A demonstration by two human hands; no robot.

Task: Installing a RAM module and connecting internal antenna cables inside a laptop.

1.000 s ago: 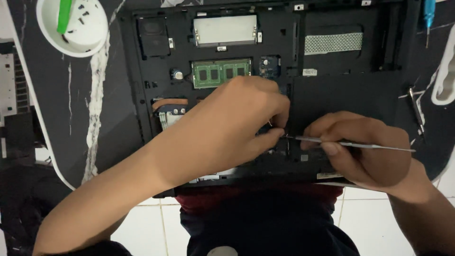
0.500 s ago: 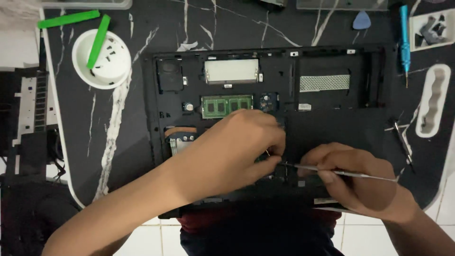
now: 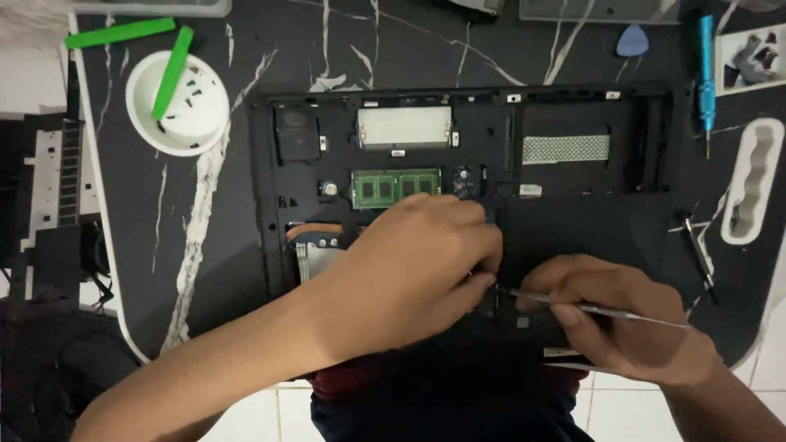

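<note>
Right hand (image 3: pixel 622 323): your fingers pinch the thin metal probe (image 3: pixel 589 308), stiff but slippery | left hand (image 3: pixel 413 266): fingers curled on the fragile open laptop base (image 3: pixel 573 229); grip its rim, not the boards.

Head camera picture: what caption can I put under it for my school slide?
Left hand rests on an opened black laptop while the right hand holds a thin metal tool.

The left hand (image 3: pixel 409 266) is being held palm down, fingers curled and pinched together. The right hand (image 3: pixel 622 323) is being kept closed in a pen-like grip, the fingertips nearly meeting.
</note>
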